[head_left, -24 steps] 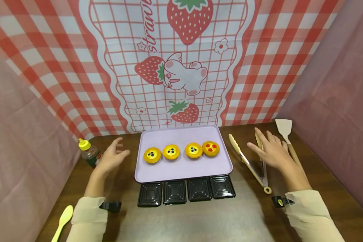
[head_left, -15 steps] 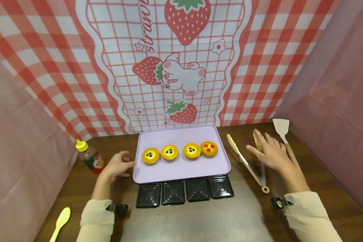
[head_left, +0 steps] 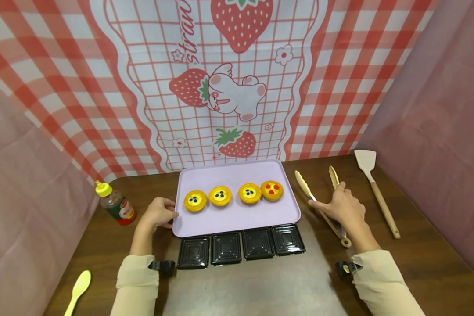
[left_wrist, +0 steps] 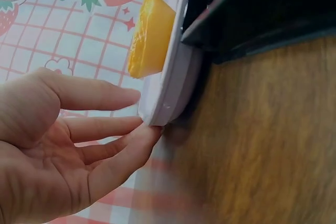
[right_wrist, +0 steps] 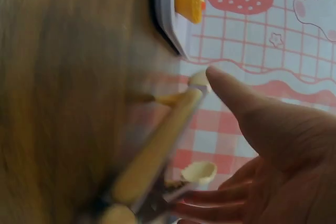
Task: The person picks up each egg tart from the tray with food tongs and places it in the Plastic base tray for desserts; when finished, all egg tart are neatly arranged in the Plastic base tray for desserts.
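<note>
The lilac tray (head_left: 229, 221) bears several tarts (head_left: 220, 195), most dotted with blue and the rightmost tart (head_left: 272, 190) with red. At the tray's left edge is my left hand (head_left: 159, 213), its thumb over the rim and fingertips against the outer side; in the left wrist view the thumb and fingers flank the corner of the rim. My right hand (head_left: 344, 210) hovers over the splayed tongs (head_left: 306, 184), thumb toward one arm and fingers by the other. In the right wrist view, thumb and fingers are spread apart around the tongs (right_wrist: 157, 150).
Several black square plastic bases (head_left: 226, 248) line the tray's near edge. A yellow-capped sauce bottle (head_left: 120, 208) stands at left, with a pale yellow spoon (head_left: 80, 285) nearer. A white-headed spatula (head_left: 379, 197) lies at right. Patterned cloth (head_left: 237, 87) hangs behind the table.
My left hand has moved right from beside the bottle to the tray's left edge. My right hand has drawn back and down along the tongs, away from their tips.
</note>
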Available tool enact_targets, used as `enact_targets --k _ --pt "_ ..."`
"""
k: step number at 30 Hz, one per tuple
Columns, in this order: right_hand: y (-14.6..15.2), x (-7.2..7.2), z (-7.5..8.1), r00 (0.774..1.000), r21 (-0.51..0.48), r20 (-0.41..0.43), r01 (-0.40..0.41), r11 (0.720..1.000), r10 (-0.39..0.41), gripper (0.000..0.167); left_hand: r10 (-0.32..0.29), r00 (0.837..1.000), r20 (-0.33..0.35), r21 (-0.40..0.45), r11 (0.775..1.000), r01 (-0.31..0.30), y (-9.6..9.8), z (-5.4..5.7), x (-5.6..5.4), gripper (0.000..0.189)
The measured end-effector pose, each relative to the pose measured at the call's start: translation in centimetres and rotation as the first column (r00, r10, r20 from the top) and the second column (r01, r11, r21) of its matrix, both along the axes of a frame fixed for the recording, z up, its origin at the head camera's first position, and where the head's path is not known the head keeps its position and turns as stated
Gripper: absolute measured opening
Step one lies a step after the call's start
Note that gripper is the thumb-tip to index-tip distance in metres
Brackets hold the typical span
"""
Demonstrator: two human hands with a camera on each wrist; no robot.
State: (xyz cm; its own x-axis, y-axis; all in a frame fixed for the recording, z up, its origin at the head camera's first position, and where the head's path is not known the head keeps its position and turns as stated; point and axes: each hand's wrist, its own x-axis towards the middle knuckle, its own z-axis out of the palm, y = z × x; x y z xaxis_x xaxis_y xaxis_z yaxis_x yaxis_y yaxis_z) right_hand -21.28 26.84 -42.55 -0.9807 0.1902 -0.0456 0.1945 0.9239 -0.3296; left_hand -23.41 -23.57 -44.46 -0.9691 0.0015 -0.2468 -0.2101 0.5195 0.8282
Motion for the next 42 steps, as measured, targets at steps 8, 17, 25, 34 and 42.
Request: enact_targets --k 8,17,25,34,42 --pt "-1.1 -0.2 -0.7 0.996 0.017 -0.012 0.084 0.996 -0.084 0.107 0.032 0.999 -0.013 -0.028 0.999 -0.032 -0.3 -0.6 -0.4 0.037" --pt "-0.9 -0.4 -2.6 0.986 -0.029 -0.105 0.128 0.991 -0.13 0.099 0.04 0.999 -0.004 -0.009 0.999 -0.04 -0.2 -0.8 -0.4 0.037" --pt "-0.5 -0.5 -2.5 0.981 -0.075 -0.167 0.084 0.994 -0.095 0.086 0.042 0.999 -0.005 0.012 0.999 -0.042 -0.3 -0.8 -0.2 0.037" --pt "0.7 -0.6 0.4 0.981 -0.072 -0.193 -0.01 0.997 -0.004 0.084 0.042 0.999 0.0 0.026 0.999 -0.042 -0.5 -1.0 -0.1 0.038" --pt "0.9 -0.8 3.0 0.956 -0.082 -0.215 -0.22 0.972 0.198 0.072 0.037 0.999 -0.009 0.005 0.999 -0.037 -0.5 -1.0 -0.2 0.038"
